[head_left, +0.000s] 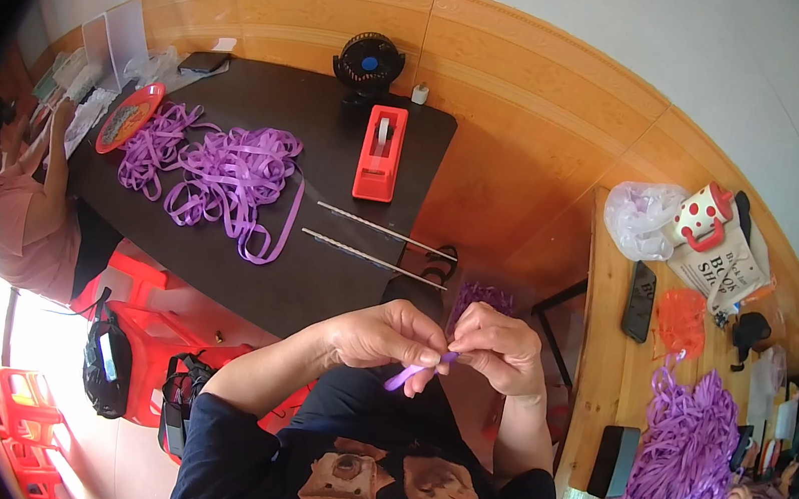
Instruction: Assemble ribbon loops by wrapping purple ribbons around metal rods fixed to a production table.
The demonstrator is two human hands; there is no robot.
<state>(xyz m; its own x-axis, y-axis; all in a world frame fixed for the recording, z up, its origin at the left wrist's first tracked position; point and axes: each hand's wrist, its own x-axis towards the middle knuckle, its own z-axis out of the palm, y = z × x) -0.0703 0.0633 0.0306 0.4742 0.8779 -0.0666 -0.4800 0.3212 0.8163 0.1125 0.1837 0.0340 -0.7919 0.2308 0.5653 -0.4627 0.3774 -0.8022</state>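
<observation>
A short piece of purple ribbon (403, 377) is pinched between my two hands in front of my chest. My left hand (393, 338) grips it with thumb and fingers, and a loose end hangs below. My right hand (504, 348) pinches the ribbon's other part close beside the left fingertips; the exact fold there is hidden by the fingers. Ahead, on the dark table, lies a tangled heap of purple ribbon (243, 173). Two thin patterned rods (373, 258) stick out over the table's right edge. A red tape dispenser (379, 156) stands behind them.
A black fan (369, 62) stands at the dark table's (269, 91) back. A red plate (130, 118) sits near a person (30, 221) at left. On the wooden table (592, 396) at right are more purple ribbon (686, 449), a phone (639, 301) and bags. Red stools (142, 367) stand lower left.
</observation>
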